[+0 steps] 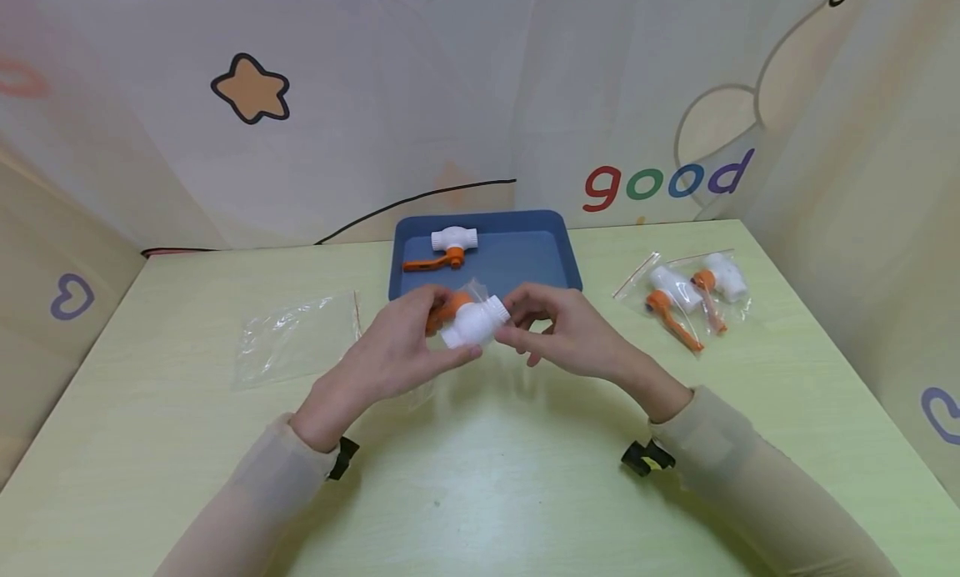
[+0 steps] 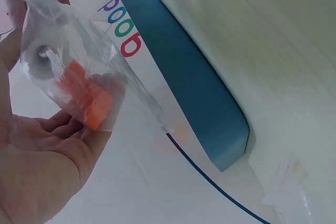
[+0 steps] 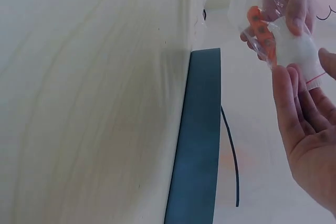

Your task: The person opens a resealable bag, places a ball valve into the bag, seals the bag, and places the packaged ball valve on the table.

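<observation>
In front of the tray my left hand [image 1: 401, 339] grips a white ball valve [image 1: 474, 323] with an orange handle, still inside a clear plastic bag [image 2: 79, 40]. Its thumb lies along the white body while the fingers are behind the orange part. My right hand [image 1: 566, 331] has its thumb and curled fingers at the valve's right end. From the right wrist, the bag's red seal line [image 3: 316, 78] shows between that thumb and the fingers [image 3: 283, 98]. Held above the table, the orange handle [image 2: 97, 106] points away from the right hand.
A blue tray [image 1: 517, 264] at the table's back holds one unbagged ball valve [image 1: 453, 242]. To the right lie two bagged ball valves [image 1: 675, 289]. A flat clear bag [image 1: 296, 339] lies on the left. A printed curtain [image 1: 375, 102] hangs behind the table.
</observation>
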Motion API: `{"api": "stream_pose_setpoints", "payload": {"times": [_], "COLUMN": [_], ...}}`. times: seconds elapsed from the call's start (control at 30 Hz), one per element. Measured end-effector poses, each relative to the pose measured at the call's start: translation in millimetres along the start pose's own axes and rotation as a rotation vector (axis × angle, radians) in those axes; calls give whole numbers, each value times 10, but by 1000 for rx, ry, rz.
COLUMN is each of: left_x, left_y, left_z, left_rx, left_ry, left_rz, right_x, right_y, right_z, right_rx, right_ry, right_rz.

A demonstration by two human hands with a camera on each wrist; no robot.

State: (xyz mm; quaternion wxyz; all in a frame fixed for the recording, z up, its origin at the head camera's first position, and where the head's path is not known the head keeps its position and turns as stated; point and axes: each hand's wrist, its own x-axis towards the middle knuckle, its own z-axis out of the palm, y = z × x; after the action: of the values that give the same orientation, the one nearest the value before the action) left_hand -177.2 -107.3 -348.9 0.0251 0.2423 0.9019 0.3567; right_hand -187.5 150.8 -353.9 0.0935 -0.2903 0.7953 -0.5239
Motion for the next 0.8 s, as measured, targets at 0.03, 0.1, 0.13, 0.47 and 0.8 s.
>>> {"api": "stream_pose_setpoints", "payload": {"times": [0.03, 0.1, 0.13, 0.47, 0.8], "left_x": [-2, -3, -3, 3, 17], "left_y": [3, 7, 9, 13, 15], "left_z": [3, 7, 9, 28, 48], "left_rx": [-2, -3, -5, -19, -50], "left_ry": [5, 11, 12, 13, 25], "left_rz": [-1, -5, -5, 5, 18], "right_x": [1, 2, 2, 2, 4], "right_y": [-4, -12, -15, 2, -11], "right_z": [5, 13, 17, 38, 46], "right_rx": [4, 5, 10, 69, 102], "right_ry": [6, 18, 22, 26, 39], "right_rz": [1, 4, 4, -17, -31]}}
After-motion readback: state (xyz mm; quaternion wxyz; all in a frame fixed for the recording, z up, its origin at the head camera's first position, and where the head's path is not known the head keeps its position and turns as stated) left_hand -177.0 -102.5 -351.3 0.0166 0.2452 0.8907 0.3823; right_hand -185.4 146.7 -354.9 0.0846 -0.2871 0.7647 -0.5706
